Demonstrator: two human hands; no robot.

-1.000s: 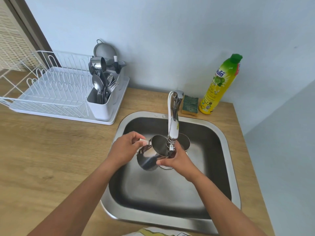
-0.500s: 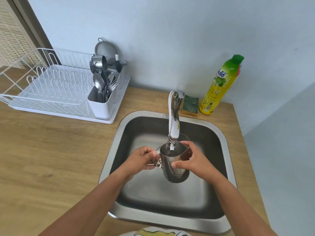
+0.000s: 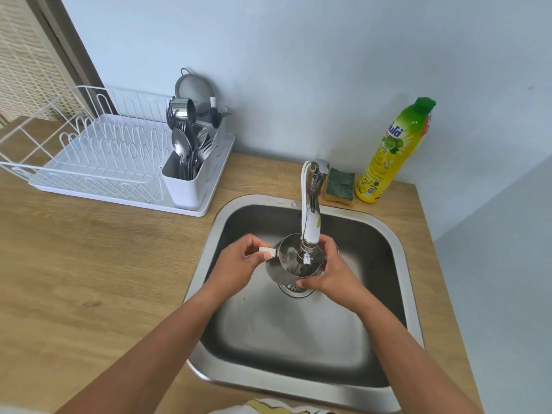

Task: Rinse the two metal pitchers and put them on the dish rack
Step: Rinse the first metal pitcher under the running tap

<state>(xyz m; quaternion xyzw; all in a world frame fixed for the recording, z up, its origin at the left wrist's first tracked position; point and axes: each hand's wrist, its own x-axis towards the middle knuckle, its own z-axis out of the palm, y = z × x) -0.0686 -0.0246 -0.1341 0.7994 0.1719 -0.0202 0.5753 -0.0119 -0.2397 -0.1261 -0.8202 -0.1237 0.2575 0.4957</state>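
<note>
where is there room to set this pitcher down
On the dish rack, the prongs left of the cutlery holder stand bare, as does the counter between rack and sink. Crowded: the cutlery holder, and the strip behind the sink with sponge and bottle.

Pale blue wall (image 3: 298, 55) behind a light wooden countertop (image 3: 89, 264), dark door frame (image 3: 68, 49) at far left

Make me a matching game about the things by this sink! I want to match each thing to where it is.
Things:
1. pitcher
2. sponge
3. spoons
4. soap bottle

Places:
A. standing in the white holder
B. standing upright, farthest right
C. under the tap
D. lying between the tap and the soap bottle

Pairs: 1-C, 2-D, 3-A, 4-B
</note>
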